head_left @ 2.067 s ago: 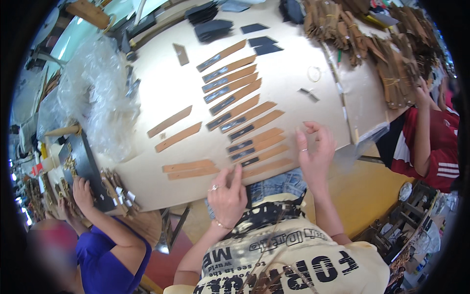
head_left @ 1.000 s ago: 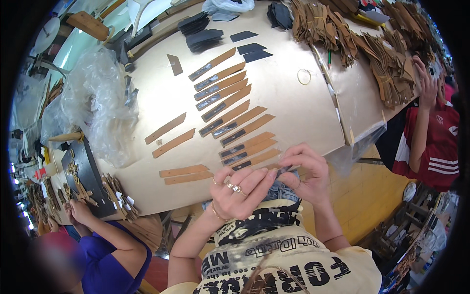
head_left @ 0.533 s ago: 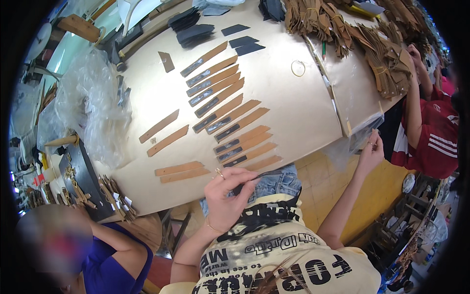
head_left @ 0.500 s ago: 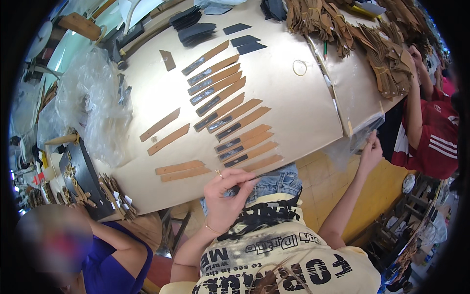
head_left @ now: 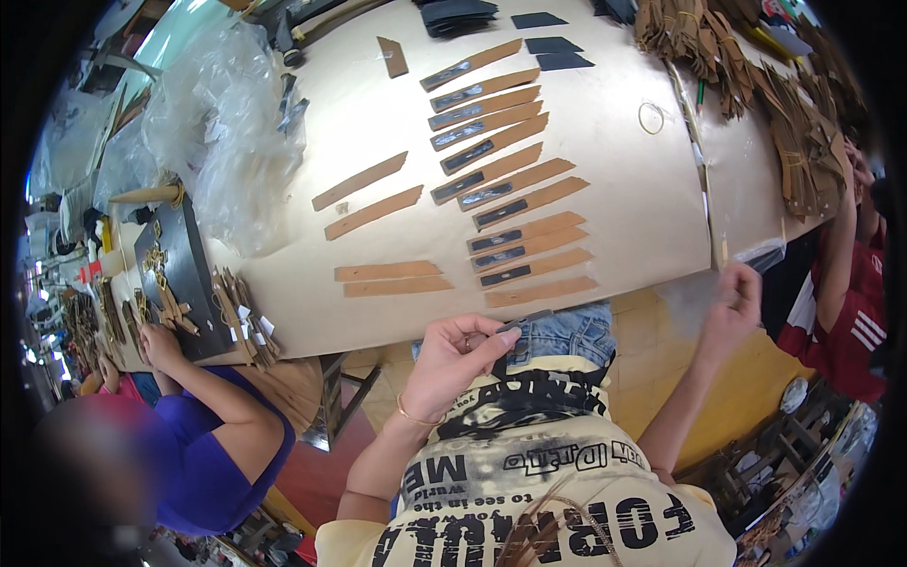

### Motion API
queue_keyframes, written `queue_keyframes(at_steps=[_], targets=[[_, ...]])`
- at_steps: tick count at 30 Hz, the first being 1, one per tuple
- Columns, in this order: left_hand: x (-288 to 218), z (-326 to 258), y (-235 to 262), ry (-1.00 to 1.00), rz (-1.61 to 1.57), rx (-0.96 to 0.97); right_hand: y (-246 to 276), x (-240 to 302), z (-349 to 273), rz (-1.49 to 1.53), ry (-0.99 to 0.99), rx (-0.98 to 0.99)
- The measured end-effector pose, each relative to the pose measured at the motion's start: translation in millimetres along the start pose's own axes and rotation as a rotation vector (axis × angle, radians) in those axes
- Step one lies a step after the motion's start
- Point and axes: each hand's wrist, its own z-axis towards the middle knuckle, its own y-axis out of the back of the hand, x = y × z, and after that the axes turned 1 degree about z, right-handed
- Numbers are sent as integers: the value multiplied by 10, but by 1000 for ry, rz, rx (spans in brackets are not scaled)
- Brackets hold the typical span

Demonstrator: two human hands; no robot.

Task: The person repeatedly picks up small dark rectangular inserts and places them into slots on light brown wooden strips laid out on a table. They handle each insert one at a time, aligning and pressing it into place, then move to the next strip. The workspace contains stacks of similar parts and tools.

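My left hand (head_left: 463, 361) is at the table's front edge. Thumb and fingers pinch a narrow dark grey strip (head_left: 525, 321), which juts out to the right. Off to the right, my right hand (head_left: 735, 304) is closed and slightly blurred beside a clear plastic bag (head_left: 688, 300); what its fingers hold, if anything, does not show. Beyond my left hand lies a column of slant-ended brown strips (head_left: 529, 181), most with a dark patch (head_left: 501, 241) on the left end. The nearest brown strip (head_left: 542, 291) shows no patch.
More plain brown strips (head_left: 374, 214) lie to the left on the pale table (head_left: 614, 189). Dark pieces (head_left: 559, 53) sit at the back, brown bundles (head_left: 794, 142) at the right. Crumpled clear plastic (head_left: 222, 132) covers the left side. A person in purple (head_left: 227, 444) and one in red (head_left: 841, 321) sit alongside.
The whole view has shifted, so the table's contents appear farther right and higher. The dark strip in my left hand shows more clearly now. My right hand's fingers have curled in.
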Motion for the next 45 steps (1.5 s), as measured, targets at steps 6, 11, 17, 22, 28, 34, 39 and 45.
queue_keyframes(at_steps=[6,11,17,22,28,34,39,45], targets=[[50,6,36,-28,62,28,-583,1206,-475,580,-209,880],[214,41,47,-91,106,-48,-685,1317,-568,352,-87,946],[244,112,13,-191,161,-151,-754,1313,-662,201,-46,833],[201,201,-84,-487,596,-447,-852,1354,-712,-24,86,752],[193,230,-160,-534,726,-535,-897,1310,-736,-99,148,759],[184,243,-175,-560,750,-559,-911,1316,-731,-122,133,779],[172,231,-171,-522,790,-544,-920,1314,-730,-132,140,775],[173,224,-178,-523,810,-546,-930,1310,-736,-140,162,767]])
